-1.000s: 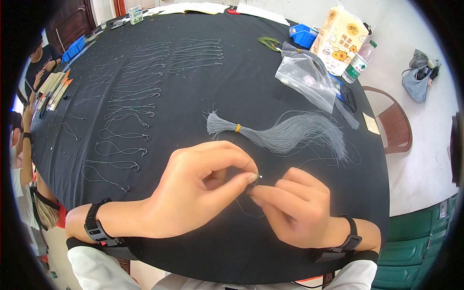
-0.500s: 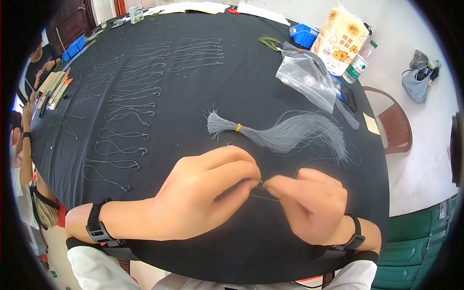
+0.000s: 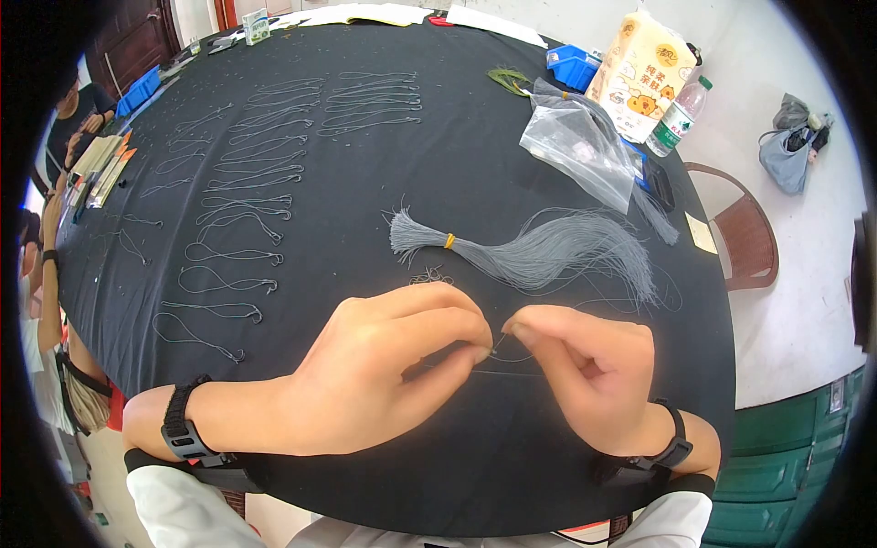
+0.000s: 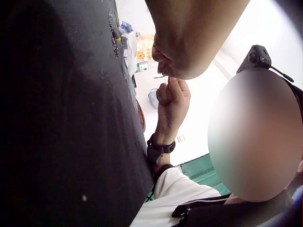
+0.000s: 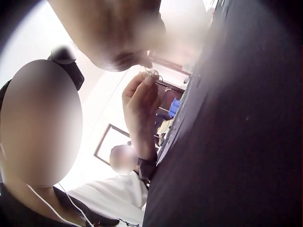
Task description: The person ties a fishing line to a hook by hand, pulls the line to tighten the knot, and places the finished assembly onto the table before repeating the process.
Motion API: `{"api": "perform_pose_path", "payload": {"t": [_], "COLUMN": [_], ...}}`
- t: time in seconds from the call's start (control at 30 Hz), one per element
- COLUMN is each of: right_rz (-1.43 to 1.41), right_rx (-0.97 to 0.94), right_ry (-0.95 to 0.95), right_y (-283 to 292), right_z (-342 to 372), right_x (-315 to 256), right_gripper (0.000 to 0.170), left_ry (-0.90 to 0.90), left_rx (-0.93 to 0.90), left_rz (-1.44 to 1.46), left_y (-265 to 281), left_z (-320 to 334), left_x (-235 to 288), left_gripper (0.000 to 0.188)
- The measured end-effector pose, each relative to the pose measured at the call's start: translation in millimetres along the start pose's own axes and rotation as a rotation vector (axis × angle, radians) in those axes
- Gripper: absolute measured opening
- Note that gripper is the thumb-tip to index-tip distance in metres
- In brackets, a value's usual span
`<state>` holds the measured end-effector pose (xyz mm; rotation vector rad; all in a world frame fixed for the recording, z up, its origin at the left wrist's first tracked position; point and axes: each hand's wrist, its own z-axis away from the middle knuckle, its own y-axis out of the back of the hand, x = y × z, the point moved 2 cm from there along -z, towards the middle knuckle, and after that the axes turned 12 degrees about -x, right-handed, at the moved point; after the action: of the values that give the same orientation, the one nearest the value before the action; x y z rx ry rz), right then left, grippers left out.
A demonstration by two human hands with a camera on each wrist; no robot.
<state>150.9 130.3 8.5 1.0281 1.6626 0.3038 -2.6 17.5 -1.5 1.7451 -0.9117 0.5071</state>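
Above the black table, my left hand (image 3: 384, 365) pinches a tiny hook (image 5: 160, 78) between thumb and index finger; most of it is hidden by the fingertips. A thin grey line (image 3: 516, 360) runs from there toward my right hand (image 3: 594, 374), whose thumb and forefinger pinch a strand of it. The two sets of fingertips are a short gap apart. Beyond the left hand lies a small pile of dark hooks (image 3: 432, 276). Behind both hands is a bundle of grey line (image 3: 548, 254), bound with a yellow band.
Looped lines with hooks (image 3: 228, 285) lie in rows at the left. A plastic bag (image 3: 575, 151), tissue pack (image 3: 644, 78), water bottle (image 3: 681, 119) and blue bin (image 3: 573, 66) stand or lie at the back right. Other people sit along the left edge.
My right hand has shifted right and slightly up, drawing apart from the left fingertips. The left hand has dropped slightly, and the pile of hooks behind it has come into view.
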Motion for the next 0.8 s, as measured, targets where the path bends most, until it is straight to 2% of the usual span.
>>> {"api": "perform_pose_path", "payload": {"t": [0.37, 0.67, 0.8], "right_rz": [-0.117, -0.531, -0.8], "right_rx": [-0.069, -0.254, -0.314], "right_ry": [-0.194, -0.358, -0.405], "right_y": [-2.9, -7.9, -16.2], "right_z": [-0.6, -1.6, -1.1], "right_x": [8.2, 22.6, 24.5], "right_gripper": [0.011, 0.013, 0.016], "left_ry": [0.025, 0.236, 0.227], "left_rx": [-0.024, -0.048, -0.008], "left_rz": [0.11, 0.354, 0.395], "left_y": [3.4, 3.1, 1.4], "left_z": [-0.6, 1.2, 1.7], "left_x": [0.0, -0.3, -2.6], "left_gripper": [0.016, 0.008, 0.008]}}
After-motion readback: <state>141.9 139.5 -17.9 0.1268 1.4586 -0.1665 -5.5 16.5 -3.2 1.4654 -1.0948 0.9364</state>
